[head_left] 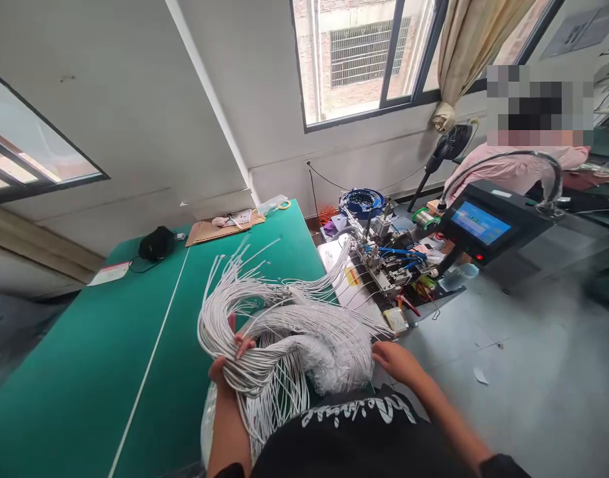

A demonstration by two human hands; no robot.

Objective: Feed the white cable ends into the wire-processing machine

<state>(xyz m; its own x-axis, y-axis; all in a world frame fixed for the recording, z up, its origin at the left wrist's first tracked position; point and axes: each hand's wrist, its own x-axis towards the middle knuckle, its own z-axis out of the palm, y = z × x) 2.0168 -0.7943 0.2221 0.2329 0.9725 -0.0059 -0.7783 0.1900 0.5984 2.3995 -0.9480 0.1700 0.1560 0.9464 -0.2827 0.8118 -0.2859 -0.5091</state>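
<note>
A thick bundle of white cables (pixel 219 312) curves over the green table, its loose ends fanning out toward the back. My left hand (pixel 229 358) is closed around this bundle at its near bend, with fingertips showing on top. Beside it on the right lies a second mass of white cables, partly covered in clear plastic wrap (pixel 334 362). At the right edge of the wrapped cables is my right hand (pixel 394 360), its fingers curled against them and partly hidden. More cable strands hang down between my left arm and my body.
The green table (pixel 149 425) spans the left, with a black cloth-like item (pixel 157 243) and cardboard (pixel 217 230) at the back. To the right stand a small machine (pixel 384 259) and its screen (pixel 481 222). A person in pink (pixel 508 166) sits beyond, near a fan (pixel 451 143).
</note>
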